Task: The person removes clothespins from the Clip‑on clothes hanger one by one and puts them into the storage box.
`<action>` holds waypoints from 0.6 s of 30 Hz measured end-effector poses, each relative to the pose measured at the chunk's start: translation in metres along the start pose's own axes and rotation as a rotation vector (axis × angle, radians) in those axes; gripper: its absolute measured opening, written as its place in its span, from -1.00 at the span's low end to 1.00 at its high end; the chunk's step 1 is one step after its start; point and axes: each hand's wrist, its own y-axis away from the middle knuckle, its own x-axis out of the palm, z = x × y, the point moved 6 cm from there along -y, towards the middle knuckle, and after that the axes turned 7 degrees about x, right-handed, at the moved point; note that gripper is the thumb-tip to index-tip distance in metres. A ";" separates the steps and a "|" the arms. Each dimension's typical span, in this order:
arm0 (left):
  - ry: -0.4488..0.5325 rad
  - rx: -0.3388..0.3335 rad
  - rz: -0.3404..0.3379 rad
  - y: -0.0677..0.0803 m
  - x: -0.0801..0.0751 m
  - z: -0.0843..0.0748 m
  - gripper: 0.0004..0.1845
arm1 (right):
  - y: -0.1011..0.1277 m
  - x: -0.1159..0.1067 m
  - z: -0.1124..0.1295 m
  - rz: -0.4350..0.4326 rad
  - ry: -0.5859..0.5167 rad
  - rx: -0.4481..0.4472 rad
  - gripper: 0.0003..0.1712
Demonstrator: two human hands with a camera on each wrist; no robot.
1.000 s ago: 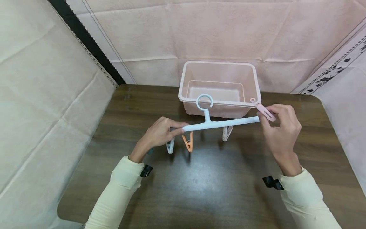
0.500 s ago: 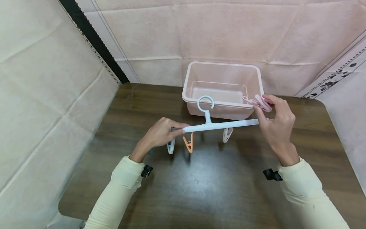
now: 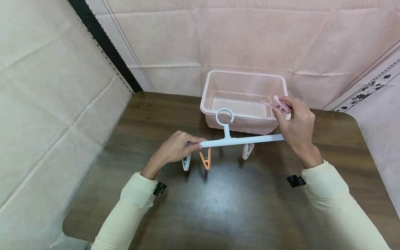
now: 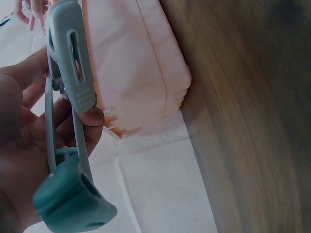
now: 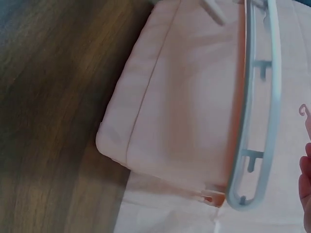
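Observation:
In the head view, my left hand (image 3: 176, 147) grips the left end of a pale blue clothes hanger (image 3: 253, 139), hook upward, above the table. My right hand (image 3: 298, 126) pinches a pink clothes clip (image 3: 282, 105) over the right end of a pink plastic basin (image 3: 250, 126). Along the hanger bar hang an orange clip (image 3: 207, 166), a white clip (image 3: 247, 152) and a pale blue-grey clip (image 3: 186, 164). A teal clip (image 4: 68, 199) sits at the hanger's left end, close to my left palm in the left wrist view. Slots show under the bar's free right end.
The basin stands at the back of a dark wooden table (image 3: 218, 215), against a pale cloth-covered wall (image 3: 250, 38). More pale cloth (image 3: 47, 121) covers the left side. Black straps (image 3: 160, 188) sit at both wrists.
My right hand has moved from the hanger's right end up and left, carrying the pink clip over the basin's rim. The left hand keeps the hanger nearly still.

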 end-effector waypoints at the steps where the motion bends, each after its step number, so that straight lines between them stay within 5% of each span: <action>1: 0.001 0.000 0.002 0.000 0.000 0.001 -0.69 | -0.002 0.002 -0.002 0.006 0.004 0.013 -0.63; 18: 0.010 0.047 0.030 -0.009 0.001 -0.004 -0.70 | -0.017 0.037 -0.048 0.202 0.093 0.223 -0.64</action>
